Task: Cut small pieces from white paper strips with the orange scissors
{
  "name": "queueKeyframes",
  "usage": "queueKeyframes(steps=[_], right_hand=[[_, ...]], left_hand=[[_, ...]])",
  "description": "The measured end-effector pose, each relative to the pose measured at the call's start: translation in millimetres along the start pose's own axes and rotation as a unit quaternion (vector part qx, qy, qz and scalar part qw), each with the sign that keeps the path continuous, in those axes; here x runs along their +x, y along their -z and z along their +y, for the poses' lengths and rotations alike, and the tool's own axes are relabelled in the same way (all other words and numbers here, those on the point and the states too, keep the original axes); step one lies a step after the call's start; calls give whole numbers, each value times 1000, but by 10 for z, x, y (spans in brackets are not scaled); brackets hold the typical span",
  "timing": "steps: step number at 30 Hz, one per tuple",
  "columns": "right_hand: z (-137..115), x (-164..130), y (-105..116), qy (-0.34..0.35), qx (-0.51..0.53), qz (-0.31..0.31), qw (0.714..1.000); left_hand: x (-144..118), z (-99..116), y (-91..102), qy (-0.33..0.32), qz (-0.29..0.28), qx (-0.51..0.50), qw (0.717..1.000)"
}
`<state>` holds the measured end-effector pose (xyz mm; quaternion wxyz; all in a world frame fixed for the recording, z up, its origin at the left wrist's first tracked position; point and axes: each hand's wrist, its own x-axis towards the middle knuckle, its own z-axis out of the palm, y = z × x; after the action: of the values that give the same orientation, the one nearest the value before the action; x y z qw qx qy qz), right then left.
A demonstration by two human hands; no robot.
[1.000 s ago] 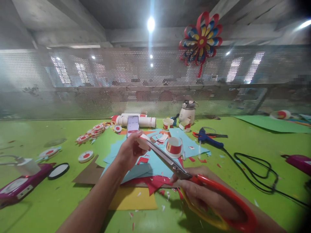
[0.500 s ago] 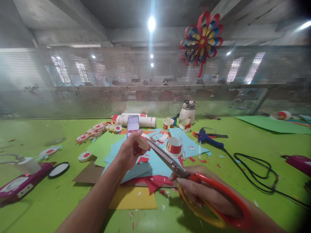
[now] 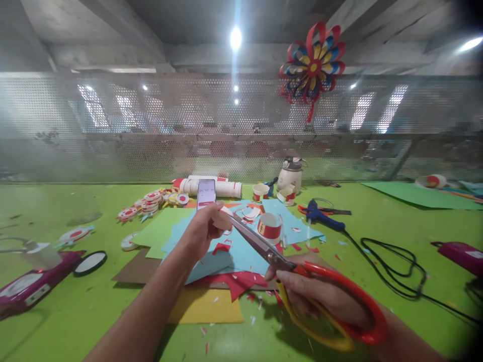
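While a small paper piece [image 3: 225, 219] is pinched in the left hand [image 3: 202, 232] above the blue sheet [image 3: 245, 251], scissors [image 3: 302, 281], gripped by the right hand [image 3: 320, 296], have been closed further, advancing the cut.

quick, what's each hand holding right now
Left hand: shut on a small paper piece.
Right hand: shut on the red-handled scissors.

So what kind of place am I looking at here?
Most likely a paper-craft workbench in a workshop: coloured paper sheets and scraps cover the green table, a glue gun lies nearby, and a paper pinwheel hangs on the mesh screen.
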<state>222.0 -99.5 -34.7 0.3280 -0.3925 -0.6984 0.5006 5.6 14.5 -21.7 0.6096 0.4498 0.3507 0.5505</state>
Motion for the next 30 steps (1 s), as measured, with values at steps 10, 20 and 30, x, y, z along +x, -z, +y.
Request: queueKeyframes(steps=[10,20,30], right_hand=[[-130,-45,86,15,-61,-1,998],[-182,-83,118,13,-57,51,997],[-153,-170,55,10,-177,109,978]], left_hand=[[-53,45,-17,10,-36,-115,993],[-117,112,32,22,-184,-152,971],[-88,53,68,-47,-193,-163,966]])
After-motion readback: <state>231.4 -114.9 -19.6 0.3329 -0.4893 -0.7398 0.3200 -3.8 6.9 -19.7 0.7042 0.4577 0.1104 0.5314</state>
